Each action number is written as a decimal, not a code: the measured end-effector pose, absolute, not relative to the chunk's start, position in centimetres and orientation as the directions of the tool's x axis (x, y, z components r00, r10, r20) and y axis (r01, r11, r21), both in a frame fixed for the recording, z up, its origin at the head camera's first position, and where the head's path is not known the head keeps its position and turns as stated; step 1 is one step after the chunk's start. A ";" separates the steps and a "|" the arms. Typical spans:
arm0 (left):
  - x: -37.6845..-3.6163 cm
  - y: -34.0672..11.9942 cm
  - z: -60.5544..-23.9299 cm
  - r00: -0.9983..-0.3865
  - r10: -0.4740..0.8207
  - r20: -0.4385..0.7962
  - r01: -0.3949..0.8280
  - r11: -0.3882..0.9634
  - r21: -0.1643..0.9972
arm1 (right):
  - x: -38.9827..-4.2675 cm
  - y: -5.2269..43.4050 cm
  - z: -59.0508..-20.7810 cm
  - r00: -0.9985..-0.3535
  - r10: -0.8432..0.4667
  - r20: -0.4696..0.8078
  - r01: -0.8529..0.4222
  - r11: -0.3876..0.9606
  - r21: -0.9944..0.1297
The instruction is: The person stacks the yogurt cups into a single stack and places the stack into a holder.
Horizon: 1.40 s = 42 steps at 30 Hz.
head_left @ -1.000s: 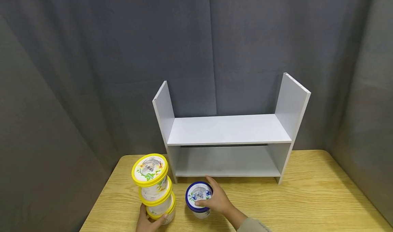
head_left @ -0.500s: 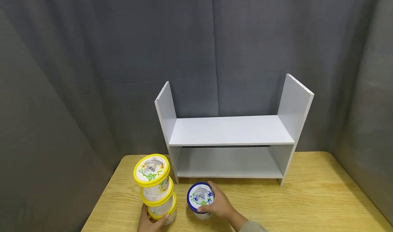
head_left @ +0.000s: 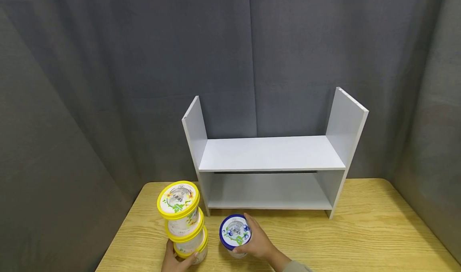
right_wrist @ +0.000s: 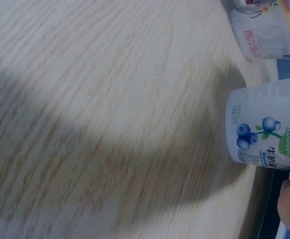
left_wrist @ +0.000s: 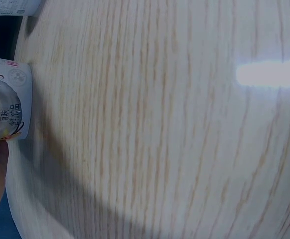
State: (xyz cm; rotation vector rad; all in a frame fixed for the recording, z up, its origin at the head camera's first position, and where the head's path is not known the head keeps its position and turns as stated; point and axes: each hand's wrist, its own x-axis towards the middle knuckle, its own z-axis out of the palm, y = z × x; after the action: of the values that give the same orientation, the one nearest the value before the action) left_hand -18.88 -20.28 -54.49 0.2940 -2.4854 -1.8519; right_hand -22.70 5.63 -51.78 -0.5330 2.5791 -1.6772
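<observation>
Three yogurt tubs with yellow lids stand stacked at the left in the head view: a top tub (head_left: pixel 178 200), a middle tub (head_left: pixel 184 228) and a bottom tub (head_left: pixel 201 254). The stack leans slightly out of line. My left hand (head_left: pixel 177 262) grips the bottom tub, thumb in front. To the right, my right hand (head_left: pixel 260 242) holds a blue-lidded yogurt tub (head_left: pixel 235 231) by its side, thumb at the near rim. Blueberries are printed on this blue-lidded tub (right_wrist: pixel 266 129) in the right wrist view. The left wrist view shows fingers under a yellow-lidded tub's printed side (left_wrist: pixel 8 107).
Behind the tubs stands a white two-tier shelf (head_left: pixel 270 154) with tall side panels. Its left leg comes down close beside the yellow-lidded stack. Grey curtains (head_left: pixel 306 44) hang around the wooden table (head_left: pixel 374 224).
My right thumb has moved from over the blue lid to its near rim, and the blue-lidded tub has turned slightly. The left hand and the stack hold nearly still. The head view has shifted slightly.
</observation>
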 end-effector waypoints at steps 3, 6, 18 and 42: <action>-18.9 -20.3 -54.5 -0.982 -0.167 -0.086 -0.131 0.284 0.950 | -22.6 5.6 -51.8 -0.943 -0.285 0.175 -0.276 0.367 -0.888; -18.8 -20.2 -54.3 -0.983 -0.164 -0.083 -0.126 0.278 0.952 | -22.6 5.5 -51.8 -0.946 -0.271 0.177 -0.274 0.381 -0.883; -18.9 -20.0 -54.4 -0.985 -0.163 -0.054 -0.101 0.297 0.950 | -22.5 5.7 -51.7 -0.960 -0.235 0.152 -0.242 0.422 -0.874; -18.8 -20.1 -54.4 -0.980 -0.188 -0.058 -0.116 0.312 0.943 | -23.0 7.8 -44.9 -0.952 -0.236 0.196 -0.286 0.448 -0.847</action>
State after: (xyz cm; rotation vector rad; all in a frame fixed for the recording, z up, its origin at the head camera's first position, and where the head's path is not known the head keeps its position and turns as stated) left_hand -18.82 -20.08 -54.39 0.2895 -2.4938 -1.7832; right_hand -22.97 7.77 -44.94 -0.4898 2.7150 -1.6035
